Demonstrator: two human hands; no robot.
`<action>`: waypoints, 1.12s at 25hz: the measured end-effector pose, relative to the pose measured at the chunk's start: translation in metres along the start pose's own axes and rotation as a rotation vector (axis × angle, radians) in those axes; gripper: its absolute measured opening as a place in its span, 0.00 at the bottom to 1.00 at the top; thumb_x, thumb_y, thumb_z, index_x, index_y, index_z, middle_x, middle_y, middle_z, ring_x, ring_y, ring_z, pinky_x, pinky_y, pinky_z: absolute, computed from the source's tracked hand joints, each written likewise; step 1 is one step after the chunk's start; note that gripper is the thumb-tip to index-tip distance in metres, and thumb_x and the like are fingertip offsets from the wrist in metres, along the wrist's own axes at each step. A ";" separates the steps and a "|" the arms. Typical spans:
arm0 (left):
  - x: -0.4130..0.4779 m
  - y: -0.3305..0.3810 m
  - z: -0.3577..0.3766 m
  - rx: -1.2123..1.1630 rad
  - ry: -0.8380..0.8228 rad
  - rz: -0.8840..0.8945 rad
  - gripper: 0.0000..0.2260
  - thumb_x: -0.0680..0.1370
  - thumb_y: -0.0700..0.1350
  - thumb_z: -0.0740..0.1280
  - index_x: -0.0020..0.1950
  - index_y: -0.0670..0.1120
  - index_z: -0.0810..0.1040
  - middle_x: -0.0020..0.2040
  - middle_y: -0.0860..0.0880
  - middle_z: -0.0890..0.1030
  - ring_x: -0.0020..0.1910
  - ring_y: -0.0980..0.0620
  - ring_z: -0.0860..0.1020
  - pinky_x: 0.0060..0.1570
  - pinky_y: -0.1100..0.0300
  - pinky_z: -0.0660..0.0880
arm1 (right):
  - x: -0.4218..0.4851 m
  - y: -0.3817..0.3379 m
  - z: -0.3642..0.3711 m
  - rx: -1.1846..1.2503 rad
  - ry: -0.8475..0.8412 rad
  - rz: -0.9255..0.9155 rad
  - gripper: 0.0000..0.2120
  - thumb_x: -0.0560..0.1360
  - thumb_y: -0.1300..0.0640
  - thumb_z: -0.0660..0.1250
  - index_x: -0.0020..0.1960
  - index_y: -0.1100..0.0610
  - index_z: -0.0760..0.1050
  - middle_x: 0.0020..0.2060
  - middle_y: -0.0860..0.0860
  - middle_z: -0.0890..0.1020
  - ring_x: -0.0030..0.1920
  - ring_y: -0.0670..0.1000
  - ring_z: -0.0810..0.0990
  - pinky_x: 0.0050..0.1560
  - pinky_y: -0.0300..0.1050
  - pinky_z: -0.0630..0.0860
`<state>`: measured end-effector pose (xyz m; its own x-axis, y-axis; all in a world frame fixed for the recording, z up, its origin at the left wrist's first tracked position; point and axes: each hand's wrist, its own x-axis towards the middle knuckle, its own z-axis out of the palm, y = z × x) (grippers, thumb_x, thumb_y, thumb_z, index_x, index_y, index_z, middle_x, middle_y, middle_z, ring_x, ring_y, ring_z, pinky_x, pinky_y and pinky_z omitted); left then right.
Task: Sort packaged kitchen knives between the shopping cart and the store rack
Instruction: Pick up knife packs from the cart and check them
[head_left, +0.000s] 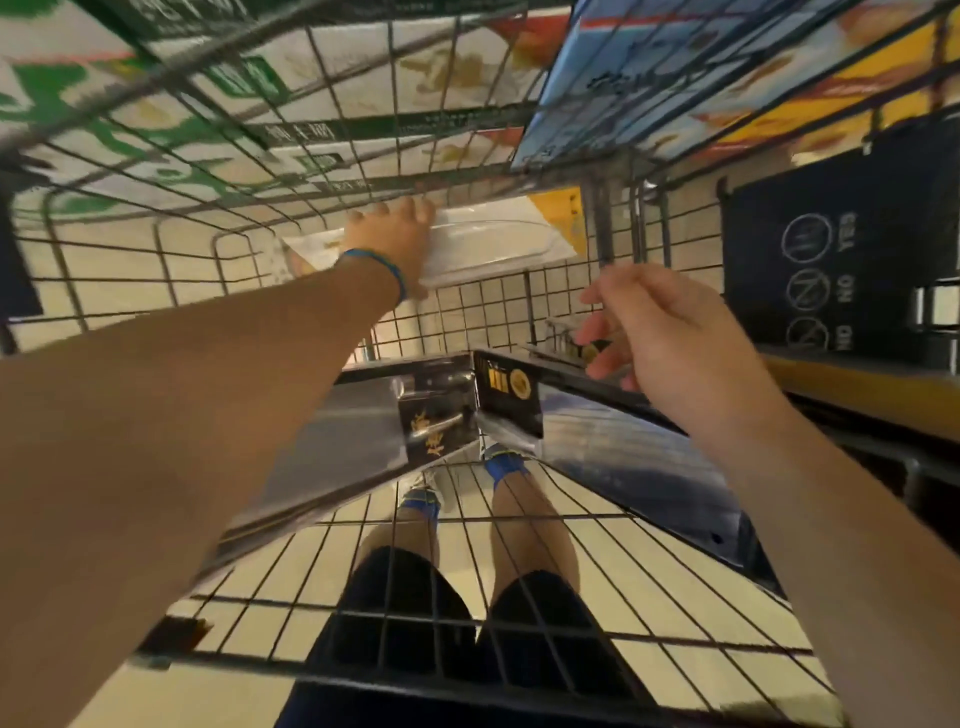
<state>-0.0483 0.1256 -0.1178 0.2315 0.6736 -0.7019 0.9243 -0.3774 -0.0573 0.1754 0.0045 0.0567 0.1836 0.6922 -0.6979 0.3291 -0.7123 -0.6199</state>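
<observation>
Left hand (395, 236) grips the white knife pack (498, 244) at its near end, fingers over the top edge and thumb beneath. The pack runs rightward from the grip, its yellow card end farthest out, held against the far wall of the cart (467, 571). Right hand (670, 332) holds nothing, fingers spread loosely. Knife packs counted: one white, in hand; two dark packs (374, 431) lying in the basket below (a smaller item by the right fingertips is unclear). Stacked cartons (156, 104) stand beyond the wire.

Far end: clear blister knife pack (488, 244), yellow card end, flat against wire cart (291, 208) wall. Two black-carded packs (511, 395) lean mid-cart.
</observation>
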 end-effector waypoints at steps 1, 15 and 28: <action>0.004 -0.001 0.000 0.007 0.009 0.023 0.47 0.65 0.56 0.80 0.75 0.44 0.58 0.69 0.41 0.69 0.66 0.36 0.71 0.61 0.37 0.71 | 0.001 0.001 0.002 -0.002 -0.002 0.005 0.13 0.83 0.41 0.58 0.50 0.43 0.80 0.41 0.41 0.86 0.34 0.42 0.84 0.29 0.30 0.73; -0.064 0.016 -0.060 -0.148 0.136 0.097 0.43 0.62 0.57 0.78 0.69 0.47 0.60 0.65 0.43 0.72 0.61 0.39 0.74 0.54 0.43 0.75 | -0.024 -0.011 0.022 0.056 -0.126 0.197 0.11 0.83 0.46 0.62 0.53 0.51 0.80 0.40 0.47 0.86 0.34 0.41 0.84 0.32 0.31 0.78; -0.153 0.017 -0.118 -0.591 0.333 0.380 0.47 0.58 0.63 0.76 0.70 0.45 0.65 0.55 0.46 0.76 0.47 0.46 0.76 0.43 0.54 0.74 | -0.001 -0.056 0.054 0.905 -0.144 0.161 0.18 0.80 0.53 0.71 0.69 0.52 0.78 0.58 0.49 0.86 0.58 0.50 0.85 0.57 0.54 0.82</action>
<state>-0.0323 0.0910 0.0721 0.5572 0.7567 -0.3419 0.7501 -0.2820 0.5981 0.1065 0.0372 0.0731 0.0280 0.5995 -0.7999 -0.5490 -0.6595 -0.5134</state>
